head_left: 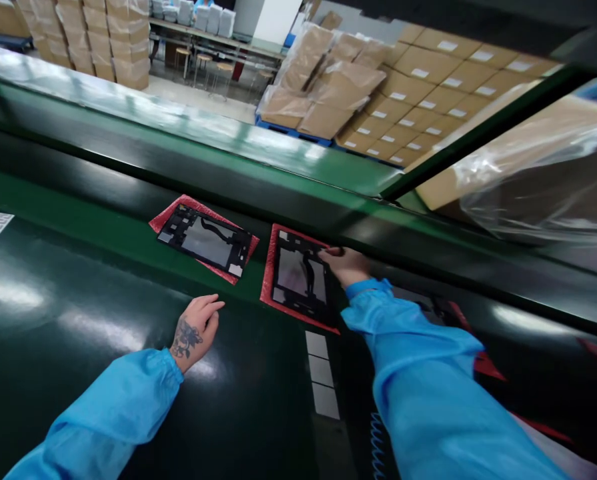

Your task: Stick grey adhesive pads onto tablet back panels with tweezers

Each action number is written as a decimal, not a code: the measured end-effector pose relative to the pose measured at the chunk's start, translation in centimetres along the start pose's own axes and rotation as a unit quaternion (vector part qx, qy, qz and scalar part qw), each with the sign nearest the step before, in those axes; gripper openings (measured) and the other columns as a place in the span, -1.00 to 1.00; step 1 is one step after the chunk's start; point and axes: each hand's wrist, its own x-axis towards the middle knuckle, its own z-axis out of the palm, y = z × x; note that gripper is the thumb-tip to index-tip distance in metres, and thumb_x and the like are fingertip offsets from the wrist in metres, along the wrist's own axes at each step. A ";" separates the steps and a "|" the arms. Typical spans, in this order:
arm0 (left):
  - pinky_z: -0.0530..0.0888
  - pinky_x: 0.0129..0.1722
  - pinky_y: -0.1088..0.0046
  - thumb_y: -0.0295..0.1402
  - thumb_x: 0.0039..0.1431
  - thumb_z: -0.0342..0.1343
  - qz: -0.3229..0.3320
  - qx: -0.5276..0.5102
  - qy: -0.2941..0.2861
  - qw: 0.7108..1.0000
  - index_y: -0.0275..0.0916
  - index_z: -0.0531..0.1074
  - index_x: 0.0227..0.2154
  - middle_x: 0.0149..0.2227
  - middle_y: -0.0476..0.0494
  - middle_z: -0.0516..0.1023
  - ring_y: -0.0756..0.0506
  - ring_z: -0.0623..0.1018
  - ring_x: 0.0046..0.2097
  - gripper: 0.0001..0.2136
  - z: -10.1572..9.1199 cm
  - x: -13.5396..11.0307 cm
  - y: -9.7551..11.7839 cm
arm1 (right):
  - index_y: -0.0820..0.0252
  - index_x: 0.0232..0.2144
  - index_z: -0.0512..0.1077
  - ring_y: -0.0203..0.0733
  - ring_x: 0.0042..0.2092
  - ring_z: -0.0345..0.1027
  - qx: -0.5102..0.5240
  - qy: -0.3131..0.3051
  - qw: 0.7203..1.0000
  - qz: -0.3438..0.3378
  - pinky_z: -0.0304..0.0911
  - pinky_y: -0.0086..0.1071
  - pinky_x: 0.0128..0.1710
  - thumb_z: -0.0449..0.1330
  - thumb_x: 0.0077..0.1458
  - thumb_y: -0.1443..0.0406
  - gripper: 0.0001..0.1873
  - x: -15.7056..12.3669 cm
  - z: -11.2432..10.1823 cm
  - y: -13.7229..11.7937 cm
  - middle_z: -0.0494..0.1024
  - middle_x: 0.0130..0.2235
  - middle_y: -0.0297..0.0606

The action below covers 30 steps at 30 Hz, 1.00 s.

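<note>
The left hand is empty over the dark belt, its fingers a little apart. Just beside it, a black panel lies flat on a red sheet, which keeps it off the belt. The right hand has fingers together at the corner of a second panel, on another red sheet; I cannot tell if they grip it.

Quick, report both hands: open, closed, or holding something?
Left hand: open, holding nothing.
Right hand: fingertips on a black panel lying on a red sheet; grip cannot be told.
</note>
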 end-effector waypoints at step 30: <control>0.42 0.01 0.19 -0.16 0.12 0.10 -0.289 -0.361 0.047 0.885 -0.21 0.48 -0.35 -0.25 -0.17 0.57 -0.16 0.54 -0.14 -0.78 -1.0 -1.3 1.9 | 0.22 -0.71 0.36 -0.49 -0.70 -0.15 0.183 -0.425 0.886 -0.025 -0.27 -0.48 -0.75 0.50 -0.41 0.27 -0.65 -3.3 -2.9 -19.2 0.20 -0.78 -0.50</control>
